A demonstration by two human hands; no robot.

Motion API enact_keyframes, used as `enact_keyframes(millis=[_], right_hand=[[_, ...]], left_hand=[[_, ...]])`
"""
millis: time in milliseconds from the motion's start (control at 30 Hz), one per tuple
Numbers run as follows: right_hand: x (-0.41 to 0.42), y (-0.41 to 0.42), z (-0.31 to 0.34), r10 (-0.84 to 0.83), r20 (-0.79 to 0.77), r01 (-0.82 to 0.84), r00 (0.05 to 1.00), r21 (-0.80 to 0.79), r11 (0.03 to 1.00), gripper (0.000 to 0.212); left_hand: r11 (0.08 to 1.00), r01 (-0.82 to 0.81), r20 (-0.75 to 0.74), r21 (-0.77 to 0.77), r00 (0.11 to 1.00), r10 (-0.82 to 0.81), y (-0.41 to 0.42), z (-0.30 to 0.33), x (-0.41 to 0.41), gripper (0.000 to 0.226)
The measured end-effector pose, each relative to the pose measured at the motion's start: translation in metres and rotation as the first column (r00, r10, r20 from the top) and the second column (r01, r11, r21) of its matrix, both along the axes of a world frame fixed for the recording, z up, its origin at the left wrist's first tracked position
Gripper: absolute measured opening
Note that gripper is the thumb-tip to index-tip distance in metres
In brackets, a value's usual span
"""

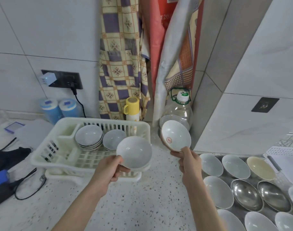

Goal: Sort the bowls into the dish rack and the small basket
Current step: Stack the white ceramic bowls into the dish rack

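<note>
**Head view: two bowls in hand, rack part filled**

Your left hand [113,169] pinches a plain white bowl [134,153] by its near rim, thumb on the inside and fingers curled beneath. The bowl hangs over the front right corner of the dish rack [47,150], likely so it can go straight down into it.

Your right hand [188,162] pinches a second bowl with a red mark [175,135] at its lower rim, at 6 o'clock on the bowl. It is tilted so the inside faces you, clear of the desk [150,202]. Judgement: the tilt lets you read the mark and decide where it belongs.

Inside the rack, a stack of shallow bowls [89,136] sits at 12 o'clock, with a second small stack [113,139] just beside it at 3 o'clock. Grouping by kind looks deliberate.

Unsorted bowls [215,190], some white and some steel, lie open side up in rows at 3 to 4 o'clock from your hands.

The white slatted piece [282,152] at far right may be the small basket; cannot tell, it is cut off.

Judged progress: early, most bowls unsorted.
</note>
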State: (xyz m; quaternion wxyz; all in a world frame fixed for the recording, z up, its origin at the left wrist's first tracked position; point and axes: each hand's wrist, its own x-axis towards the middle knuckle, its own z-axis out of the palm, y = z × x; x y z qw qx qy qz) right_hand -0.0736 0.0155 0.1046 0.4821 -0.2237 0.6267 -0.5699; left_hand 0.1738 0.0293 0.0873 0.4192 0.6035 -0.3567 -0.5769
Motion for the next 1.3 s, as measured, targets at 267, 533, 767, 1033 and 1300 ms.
enact_keyframes(millis=[267, 533, 767, 1033, 1300], right_hand=[[0.084, -0.015, -0.01, 0.072, -0.187, -0.079, 0.98, -0.027, 0.997, 0.019], [0.155, -0.047, -0.031, 0.127, -0.225, -0.116, 0.966, 0.061, 0.991, 0.021], [0.184, -0.072, -0.049, 0.165, -0.37, -0.134, 0.914, 0.108, 0.985, 0.024], [0.194, -0.094, -0.068, 0.305, -0.498, -0.226, 0.812, 0.214, 0.95, 0.022], [0.199, -0.109, -0.077, 0.38, -0.54, -0.256, 0.751, 0.291, 0.922, 0.022]], left_hand=[[0.988, -0.157, 0.027, 0.005, 0.987, 0.157, -0.021, -0.001, 0.097, 0.017], [0.982, -0.186, -0.023, -0.007, 0.982, 0.186, -0.045, -0.015, 0.146, 0.019], [0.978, -0.207, -0.091, 0.001, 0.974, 0.206, -0.074, -0.022, 0.156, 0.02], [0.978, -0.209, -0.206, 0.021, 0.956, 0.209, -0.098, -0.025, 0.156, 0.018], [0.98, -0.194, -0.239, 0.047, 0.95, 0.2, -0.106, -0.036, 0.163, 0.018]])
